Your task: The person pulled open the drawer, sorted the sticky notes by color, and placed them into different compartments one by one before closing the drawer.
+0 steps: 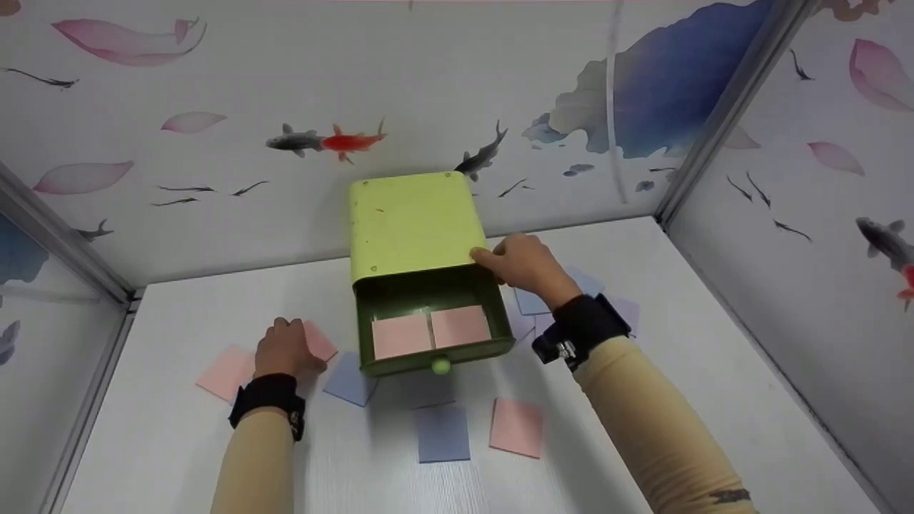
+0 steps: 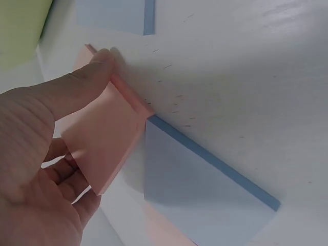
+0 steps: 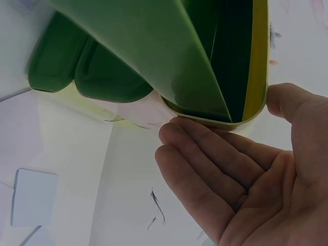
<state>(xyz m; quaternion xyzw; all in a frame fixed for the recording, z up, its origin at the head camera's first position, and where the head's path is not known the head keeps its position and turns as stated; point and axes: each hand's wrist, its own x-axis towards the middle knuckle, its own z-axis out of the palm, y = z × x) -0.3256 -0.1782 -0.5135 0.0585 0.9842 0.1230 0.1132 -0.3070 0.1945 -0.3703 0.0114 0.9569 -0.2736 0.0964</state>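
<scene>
Two pink pads lie side by side in the open drawer (image 1: pixel 435 335) of the green box (image 1: pixel 410 225), which stands at the far middle of the white table (image 1: pixel 714 357). Right hand (image 1: pixel 525 264) steadies the box's right front corner, fingers straight. Left hand (image 1: pixel 284 348), near left, pinches a pink note pad (image 2: pixel 102 138) beside a blue pad (image 2: pixel 205 189).
</scene>
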